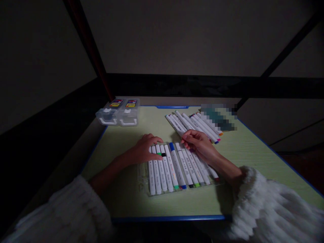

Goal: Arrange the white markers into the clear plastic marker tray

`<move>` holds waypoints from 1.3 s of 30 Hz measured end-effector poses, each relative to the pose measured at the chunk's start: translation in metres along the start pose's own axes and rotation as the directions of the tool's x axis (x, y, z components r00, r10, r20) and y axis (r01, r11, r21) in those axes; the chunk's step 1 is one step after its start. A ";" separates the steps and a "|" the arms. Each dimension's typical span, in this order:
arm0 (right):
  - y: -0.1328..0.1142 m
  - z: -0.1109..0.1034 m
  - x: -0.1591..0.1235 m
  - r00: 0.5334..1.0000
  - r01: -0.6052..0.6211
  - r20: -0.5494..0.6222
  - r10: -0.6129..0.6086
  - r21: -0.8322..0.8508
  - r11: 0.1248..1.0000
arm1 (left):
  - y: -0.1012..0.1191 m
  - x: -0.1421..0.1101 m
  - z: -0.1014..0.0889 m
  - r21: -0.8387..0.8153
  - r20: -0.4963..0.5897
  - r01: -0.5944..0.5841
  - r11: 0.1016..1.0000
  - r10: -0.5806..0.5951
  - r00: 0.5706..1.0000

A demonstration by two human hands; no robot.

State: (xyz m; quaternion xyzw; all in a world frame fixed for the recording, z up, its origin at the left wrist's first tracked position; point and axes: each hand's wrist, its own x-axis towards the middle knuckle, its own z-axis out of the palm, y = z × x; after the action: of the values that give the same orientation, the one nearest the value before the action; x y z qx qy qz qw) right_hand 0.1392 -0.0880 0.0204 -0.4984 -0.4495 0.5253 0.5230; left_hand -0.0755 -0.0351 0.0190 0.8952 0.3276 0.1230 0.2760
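A: Where are the markers [178, 168]?
B: Most lie side by side in a clear plastic tray [142, 177] on the pale green, blue-edged tabletop [126, 202], near its front edge. One shows a blue cap; several lower ends are coloured: green, blue, black and dark red.
A: And the left hand [148, 148]?
B: Over the upper left of that row, thumb and fingers apart, the thumb lying across the marker barrels close to a green band and a black one.
A: The right hand [199, 145]?
B: Above the tray's upper right, fingertips drawn together. I can't tell whether they grip a marker, since the hand hides that spot.
A: What's beyond it?
B: A pile of loose markers [201, 125], lying slantwise, with a pixelated patch [219, 118] just beside it on the right.
A: Anything at the far left?
B: Two clear plastic cases [128, 116] with white handles and bright labels, side by side.
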 end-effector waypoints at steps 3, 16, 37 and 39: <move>0.000 0.000 0.000 1.000 -0.007 0.002 0.007 0.005 1.000 | -0.001 0.000 0.001 0.001 -0.008 0.023 1.000 -0.023 1.000; 0.001 -0.001 0.000 1.000 -0.003 0.011 0.003 0.036 0.999 | 0.004 0.000 0.000 -0.015 -0.006 0.111 0.994 -0.111 0.994; 0.003 -0.002 0.002 1.000 -0.018 0.017 0.017 0.061 0.998 | 0.005 -0.001 0.000 -0.057 0.013 0.129 0.990 -0.129 0.992; 0.003 -0.002 0.002 1.000 -0.016 0.017 0.015 0.061 0.998 | 0.005 -0.001 0.001 -0.064 0.015 0.122 0.991 -0.121 0.993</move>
State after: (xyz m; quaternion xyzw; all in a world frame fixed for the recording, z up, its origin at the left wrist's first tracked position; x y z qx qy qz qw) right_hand 0.1414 -0.0864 0.0169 -0.4811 -0.4336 0.5471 0.5302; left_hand -0.0733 -0.0388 0.0212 0.8649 0.3759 0.1116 0.3134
